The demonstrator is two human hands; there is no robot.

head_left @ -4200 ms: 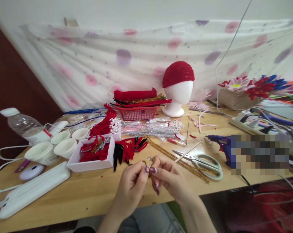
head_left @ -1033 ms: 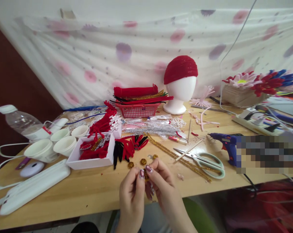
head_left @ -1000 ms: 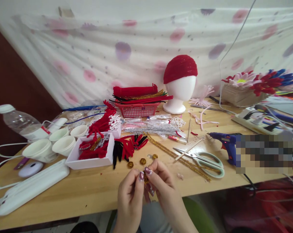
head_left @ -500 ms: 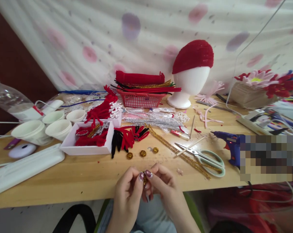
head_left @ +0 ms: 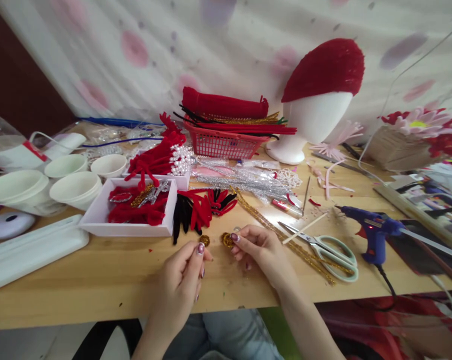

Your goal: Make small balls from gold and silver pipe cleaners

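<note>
My right hand (head_left: 261,255) pinches a small rolled coil of gold tinsel pipe cleaner (head_left: 226,240) between thumb and fingers, just above the table. Close to it, my left hand (head_left: 181,280) is closed, thumb pressed on the index finger; whatever it may hold is hidden. Another gold coil (head_left: 204,241) lies just beyond my left thumb. Long gold tinsel stems (head_left: 254,211) run diagonally across the table to the right of my hands, partly under the green-handled scissors (head_left: 336,255) and a thin wooden stick (head_left: 304,228).
A blue glue gun (head_left: 376,230) stands at the right. A white box (head_left: 124,230) of red pieces sits left, beside red and black pipe-cleaner pieces (head_left: 201,210). Behind are a red basket (head_left: 228,142) and a white foam head (head_left: 312,120). Paper cups (head_left: 76,190) crowd the left.
My hands have parted from working together on a gold piece near the table edge and moved forward over the table. The right now pinches a gold coil. The view has shifted.
</note>
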